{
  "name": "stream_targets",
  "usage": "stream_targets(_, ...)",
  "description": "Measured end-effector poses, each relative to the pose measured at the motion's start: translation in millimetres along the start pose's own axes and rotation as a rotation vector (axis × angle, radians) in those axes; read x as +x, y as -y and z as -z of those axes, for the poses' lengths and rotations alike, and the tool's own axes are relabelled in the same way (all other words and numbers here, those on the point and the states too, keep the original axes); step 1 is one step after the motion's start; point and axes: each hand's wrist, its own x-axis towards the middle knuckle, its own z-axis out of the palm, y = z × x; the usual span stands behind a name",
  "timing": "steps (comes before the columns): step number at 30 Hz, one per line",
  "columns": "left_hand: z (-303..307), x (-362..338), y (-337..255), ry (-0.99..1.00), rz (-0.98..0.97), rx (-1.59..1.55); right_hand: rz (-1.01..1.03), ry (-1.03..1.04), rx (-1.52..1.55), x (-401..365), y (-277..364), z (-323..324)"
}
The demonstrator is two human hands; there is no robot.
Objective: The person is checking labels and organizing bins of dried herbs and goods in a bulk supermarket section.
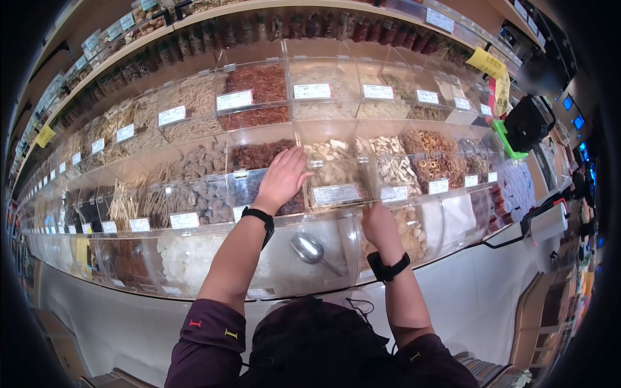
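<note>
My left hand (283, 176) lies with fingers stretched over the clear divider between a bin of dark red dried fruit (249, 155) and a bin of pale dried slices (333, 154). It touches the clear plastic there. My right hand (380, 226) is closed in front of the neighbouring bin of white dried slices (391, 158), close to its price label. What its fingers hold, if anything, is hidden. Below, between my forearms, a metal scoop (308, 249) rests in a bottom-row bin of white granular goods (284, 265).
Rows of clear bins with price labels hold dried foods, including brown rings (432, 154) and dark mushroom-like pieces (200, 168). Packed jars (310, 24) line the shelf behind. At right are a black machine (529, 123), a green tray (510, 139) and a white roll (548, 224).
</note>
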Motion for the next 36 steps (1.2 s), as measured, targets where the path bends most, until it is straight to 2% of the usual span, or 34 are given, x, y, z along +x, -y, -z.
stream_targets(3, 0, 2, 0, -0.004, -0.001, 0.000, 0.015, 0.060, -0.003, 21, -10, -17)
stream_targets(5, 0, 1, -1, -0.003, 0.005, -0.003, 0.346, 0.100, -0.166, 34, -19, -21)
stream_targets(6, 0, 1, 0, -0.001, 0.004, 0.001, 0.344, 0.099, -0.166, 36, -20, -24)
stream_targets(8, 0, 1, 0, -0.002, 0.000, 0.005, 0.359, -0.089, -0.038, 37, -13, -23)
stream_targets(9, -1, 1, 1, 0.004, 0.004, 0.002, 0.359, -0.091, -0.038, 36, -8, -19)
stream_targets(11, -2, 0, 1, 0.009, 0.009, 0.001, 0.239, 0.007, -0.046, 31, 2, -8)
stream_targets(14, 0, 0, 1, 0.002, 0.016, 0.008, 0.168, -0.015, -0.057, 37, -12, -28)
stream_targets(18, -1, 0, -1, -0.001, 0.011, -0.010, 0.252, 0.093, -0.119, 43, -25, -29)
stream_targets(20, 0, 0, 2, -0.004, 0.018, -0.015, 0.096, 0.123, -0.048, 48, -23, -33)
stream_targets(21, 1, -1, 1, -0.001, 0.015, -0.010, 0.095, 0.125, -0.047, 50, -23, -38)
stream_targets(23, 0, 0, 0, 0.003, 0.002, -0.011, 0.235, -0.010, -0.157, 51, -25, -41)
stream_targets(27, -1, 1, 0, -0.003, 0.015, -0.020, 0.256, -0.127, -0.127, 42, -29, -42)
stream_targets(29, 0, 0, 0, -0.004, 0.020, -0.021, 0.110, 0.031, -0.208, 41, -31, -40)
stream_targets(32, 1, 1, 0, 0.010, 0.022, -0.011, 0.022, -0.033, -0.052, 25, -18, -24)
stream_targets(36, -1, 1, 0, 0.013, 0.018, -0.006, -0.044, -0.050, -0.031, 21, -5, -14)
